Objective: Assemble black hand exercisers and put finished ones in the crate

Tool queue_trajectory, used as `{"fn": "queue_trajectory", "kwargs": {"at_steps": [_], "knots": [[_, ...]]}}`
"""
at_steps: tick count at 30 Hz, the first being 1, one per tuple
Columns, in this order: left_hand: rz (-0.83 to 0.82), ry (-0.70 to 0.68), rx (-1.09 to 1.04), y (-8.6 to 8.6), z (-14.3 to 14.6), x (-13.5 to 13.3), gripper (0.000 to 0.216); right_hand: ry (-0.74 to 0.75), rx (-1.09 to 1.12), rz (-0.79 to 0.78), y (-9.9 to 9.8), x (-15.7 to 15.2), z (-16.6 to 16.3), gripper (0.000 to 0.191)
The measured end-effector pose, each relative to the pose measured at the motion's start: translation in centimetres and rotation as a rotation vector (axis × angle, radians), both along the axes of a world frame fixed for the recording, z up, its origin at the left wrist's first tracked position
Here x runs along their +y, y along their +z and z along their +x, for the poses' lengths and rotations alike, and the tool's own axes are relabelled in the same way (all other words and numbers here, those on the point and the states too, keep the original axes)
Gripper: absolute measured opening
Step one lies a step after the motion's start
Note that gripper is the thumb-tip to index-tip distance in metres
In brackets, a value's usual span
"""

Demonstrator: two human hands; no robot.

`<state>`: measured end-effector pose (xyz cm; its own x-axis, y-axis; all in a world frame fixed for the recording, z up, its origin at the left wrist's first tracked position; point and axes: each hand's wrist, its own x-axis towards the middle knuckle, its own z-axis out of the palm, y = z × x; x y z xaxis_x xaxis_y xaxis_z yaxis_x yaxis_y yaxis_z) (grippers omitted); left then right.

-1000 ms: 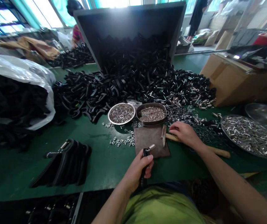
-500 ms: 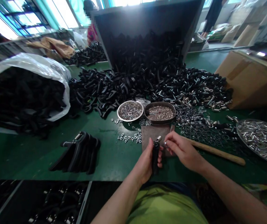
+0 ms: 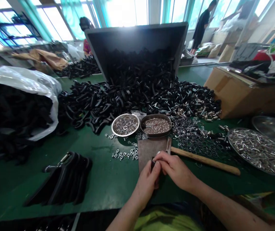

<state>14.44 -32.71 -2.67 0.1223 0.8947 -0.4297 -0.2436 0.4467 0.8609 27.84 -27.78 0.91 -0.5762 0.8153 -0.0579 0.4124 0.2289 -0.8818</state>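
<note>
My left hand [image 3: 143, 184] is closed around a black handle part [image 3: 153, 163], most of it hidden by the fingers. Against its top end, my right hand [image 3: 179, 170] is closed with fingertips pinched; whatever small thing is in them is covered. Both hands are over the near edge of a flat brown-grey plate [image 3: 149, 149]. A hammer [image 3: 204, 159] with a wooden handle lies right of the plate, its head by my right fingers. Loose metal nuts [image 3: 125, 154] are scattered left of the plate. Several matching black handles [image 3: 65, 181] stand in a row farther left.
Behind the plate sit a round bowl [image 3: 125, 135] and an oval tin [image 3: 156, 136] of small metal parts. A tipped grey bin [image 3: 137, 38] spills black parts. To the right are loose rings [image 3: 204, 146], a tray of metal pins [image 3: 255, 150] and a cardboard box [image 3: 238, 93]. Two people are beyond.
My right hand has come in to meet the left at the black handle's top, and its metal end is now covered by fingers. The camera view has tilted up and shifted.
</note>
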Motion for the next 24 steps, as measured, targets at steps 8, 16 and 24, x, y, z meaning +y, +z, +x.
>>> {"fn": "queue_trajectory", "kwargs": {"at_steps": [8,16,24], "knots": [[-0.143,0.049,-0.234,0.0,-1.5,0.9,0.044,-0.458,-0.479,0.36,0.5,15.5,3.8,0.026],[-0.212,0.319,-0.441,-0.7,-2.5,2.6,0.05,-0.614,-0.722,0.4,-1.2,21.9,4.1,0.027],[-0.273,0.422,-0.775,-0.4,-3.7,3.7,0.032,-0.305,-0.219,0.632,1.6,11.9,3.6,0.018]]}}
